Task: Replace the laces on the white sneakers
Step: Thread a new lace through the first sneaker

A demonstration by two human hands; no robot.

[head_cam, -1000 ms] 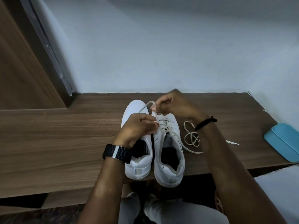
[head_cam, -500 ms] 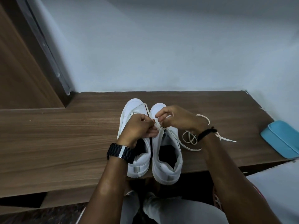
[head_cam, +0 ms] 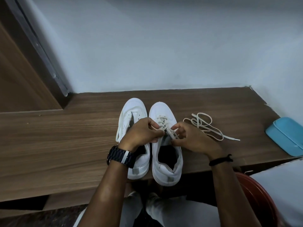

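Left fingers: the left hand (head_cam: pixel 141 133) pinches one end of the lace (head_cam: pixel 161 122) over the right sneaker (head_cam: pixel 165 145).
Right fingers: the right hand (head_cam: pixel 191 138) pinches the other end, close to the left hand.
Right sneaker: its lace crosses the front holes. The holes nearer the heel look bare.
Left sneaker (head_cam: pixel 132 128): it touches the right one. A lace hangs loose on its side, and the front holes look bare.
Loose lace (head_cam: pixel 206 126): it lies in a heap on the surface (head_cam: pixel 65 136), just beside the right hand.
Done and left: lacing looks partly done on one shoe. The other likely still needs all of it.
Edges: both heels sit at the near edge, the right one a bit over it.
Room: bare wood on the left. A blue box (head_cam: pixel 285 138) sits far right.
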